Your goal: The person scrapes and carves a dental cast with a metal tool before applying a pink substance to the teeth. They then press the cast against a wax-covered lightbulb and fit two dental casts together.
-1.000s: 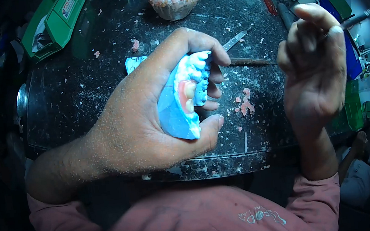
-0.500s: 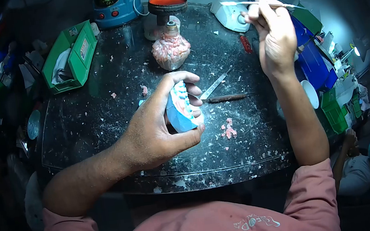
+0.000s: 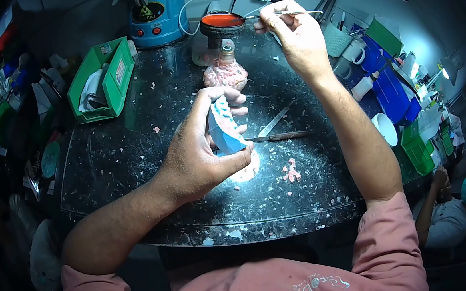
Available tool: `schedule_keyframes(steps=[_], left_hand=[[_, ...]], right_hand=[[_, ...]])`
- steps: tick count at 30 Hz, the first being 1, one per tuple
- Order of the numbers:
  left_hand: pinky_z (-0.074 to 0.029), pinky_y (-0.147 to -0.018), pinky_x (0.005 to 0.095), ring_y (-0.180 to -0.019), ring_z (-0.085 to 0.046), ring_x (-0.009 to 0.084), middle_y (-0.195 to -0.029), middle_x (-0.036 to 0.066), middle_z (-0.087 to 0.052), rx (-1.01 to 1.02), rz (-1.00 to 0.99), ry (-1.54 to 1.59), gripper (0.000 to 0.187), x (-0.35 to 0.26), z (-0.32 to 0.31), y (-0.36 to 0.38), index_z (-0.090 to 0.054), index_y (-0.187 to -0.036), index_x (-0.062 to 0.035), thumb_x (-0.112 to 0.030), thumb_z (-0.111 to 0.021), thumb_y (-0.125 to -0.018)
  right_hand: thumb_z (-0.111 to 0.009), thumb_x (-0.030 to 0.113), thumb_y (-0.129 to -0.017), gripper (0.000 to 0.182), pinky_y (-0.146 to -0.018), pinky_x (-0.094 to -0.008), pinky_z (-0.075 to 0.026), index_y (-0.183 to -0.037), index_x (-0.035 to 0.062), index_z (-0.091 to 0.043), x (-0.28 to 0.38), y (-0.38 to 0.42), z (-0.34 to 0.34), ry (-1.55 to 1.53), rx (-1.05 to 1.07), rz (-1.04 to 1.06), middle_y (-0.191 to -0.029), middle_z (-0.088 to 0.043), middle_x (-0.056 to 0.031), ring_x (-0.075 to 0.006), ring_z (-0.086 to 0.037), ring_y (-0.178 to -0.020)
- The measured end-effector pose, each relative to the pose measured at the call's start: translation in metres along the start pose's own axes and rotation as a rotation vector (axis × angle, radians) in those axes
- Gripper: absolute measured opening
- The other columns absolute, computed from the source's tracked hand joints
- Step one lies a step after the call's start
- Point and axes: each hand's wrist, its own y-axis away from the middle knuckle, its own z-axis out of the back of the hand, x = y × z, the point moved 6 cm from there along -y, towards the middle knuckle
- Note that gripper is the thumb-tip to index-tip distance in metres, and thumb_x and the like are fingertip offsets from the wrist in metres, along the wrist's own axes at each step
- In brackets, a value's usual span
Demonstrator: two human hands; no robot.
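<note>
Wrapped round a blue-and-white dental cast [image 3: 223, 134], my left hand [image 3: 188, 153] keeps it above the dark bench with its row of teeth facing right. My right hand [image 3: 303, 42], raised at the back, pinches a thin wax carving tool [image 3: 311, 11]. The tool lies nearly level, and its left end reaches the rim of a round dish of red wax [image 3: 223, 20]. Below that dish stands a metal-necked burner [image 3: 225, 73] crusted with pink wax. A dark-handled knife [image 3: 285, 136] and a flat metal blade [image 3: 276, 119] rest on the bench right of the cast.
At the back left are a green bin [image 3: 119, 81] and a blue machine [image 3: 158, 19] with red knobs. Pink wax scraps [image 3: 292, 171] dot the bench [image 3: 150, 172]. Cups [image 3: 355, 51] and blue bins [image 3: 391, 93] line the right side, where another person [image 3: 448, 218] sits.
My right hand has moved left, bringing the tool's end to the red wax dish. The cast stays in my left hand. The head view has shifted slightly.
</note>
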Motion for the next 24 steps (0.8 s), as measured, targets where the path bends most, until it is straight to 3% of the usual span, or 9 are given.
schedule_keyframes(steps=[5,7,8,10,18,20,22,24], left_hand=[[-0.046,-0.107,0.0397,-0.123,-0.052,0.022,-0.125,0.016,-0.049,0.042,0.037,-0.05,0.068,-0.006,-0.001,0.0,-0.039,-0.136,-0.0017,-0.006,-0.075,-0.078],[-0.045,-0.104,0.0349,-0.119,-0.054,0.0187,-0.121,0.013,-0.053,0.064,0.011,-0.227,0.067,-0.01,0.0,0.001,-0.044,-0.134,-0.0029,-0.009,-0.079,-0.077],[-0.045,-0.104,0.0349,-0.119,-0.054,0.0187,-0.121,0.013,-0.053,0.062,0.013,-0.226,0.067,-0.011,-0.001,0.001,-0.044,-0.134,-0.0029,-0.009,-0.079,-0.077],[-0.045,-0.101,0.0311,-0.115,-0.055,0.0156,-0.118,0.011,-0.056,0.05,0.222,0.042,0.066,-0.002,-0.004,0.002,-0.046,-0.133,-0.0039,-0.012,-0.081,-0.078],[-0.045,-0.099,0.0298,-0.111,-0.056,0.0122,-0.117,0.009,-0.058,0.028,0.219,0.015,0.066,0.004,-0.003,0.002,-0.047,-0.133,-0.0042,-0.01,-0.082,-0.077],[-0.045,-0.099,0.0295,-0.111,-0.055,0.0121,-0.117,0.009,-0.058,0.028,0.216,0.009,0.066,0.006,-0.002,0.002,-0.047,-0.133,-0.0043,-0.009,-0.082,-0.077],[-0.046,-0.099,0.0297,-0.11,-0.056,0.0121,-0.116,0.009,-0.058,0.06,0.199,-0.032,0.068,0.007,-0.004,0.002,-0.047,-0.134,-0.0045,-0.008,-0.082,-0.076],[-0.046,-0.098,0.03,-0.11,-0.056,0.0122,-0.116,0.009,-0.058,0.063,0.197,-0.025,0.068,0.006,-0.004,0.002,-0.046,-0.135,-0.0047,-0.008,-0.082,-0.076]], right_hand=[[-0.059,0.011,-0.098,0.014,-0.086,-0.031,-0.055,-0.106,0.0001,-0.059,0.015,0.012,0.007,-0.145,-0.035,0.034,-0.093,-0.067,-0.0107,-0.0167,-0.067,-0.091],[-0.063,0.009,-0.095,0.013,-0.088,-0.0301,-0.053,-0.104,-0.0006,-0.062,0.023,0.023,0.009,-0.29,-0.002,0.023,-0.095,-0.067,-0.01,-0.016,-0.066,-0.094],[-0.063,0.009,-0.095,0.013,-0.088,-0.0301,-0.053,-0.104,-0.0006,-0.062,0.024,0.029,0.008,-0.291,0.0,0.021,-0.095,-0.067,-0.01,-0.016,-0.066,-0.094],[-0.066,0.006,-0.092,0.015,-0.089,-0.0287,-0.053,-0.105,-0.0011,-0.065,0.02,0.039,0.007,-0.227,-0.005,-0.036,-0.098,-0.068,-0.0088,-0.0152,-0.066,-0.094],[-0.063,0.004,-0.093,0.02,-0.094,-0.0306,-0.052,-0.112,-0.0034,-0.065,0.017,0.044,0.008,-0.152,-0.004,-0.028,-0.108,-0.069,-0.0116,-0.0189,-0.067,-0.099],[-0.061,0.003,-0.095,0.02,-0.094,-0.0297,-0.052,-0.113,-0.004,-0.065,0.023,0.041,0.011,-0.156,-0.074,0.068,-0.108,-0.069,-0.0116,-0.0185,-0.067,-0.101],[-0.065,0.004,-0.092,0.019,-0.088,-0.0274,-0.052,-0.11,-0.0016,-0.069,0.023,0.039,0.014,-0.181,-0.133,0.113,-0.107,-0.071,-0.0098,-0.0163,-0.067,-0.096],[-0.064,0.002,-0.091,0.018,-0.088,-0.0267,-0.052,-0.108,0.0015,-0.072,0.028,0.04,0.012,0.211,-0.064,0.244,-0.104,-0.072,-0.0088,-0.0155,-0.068,-0.097]])
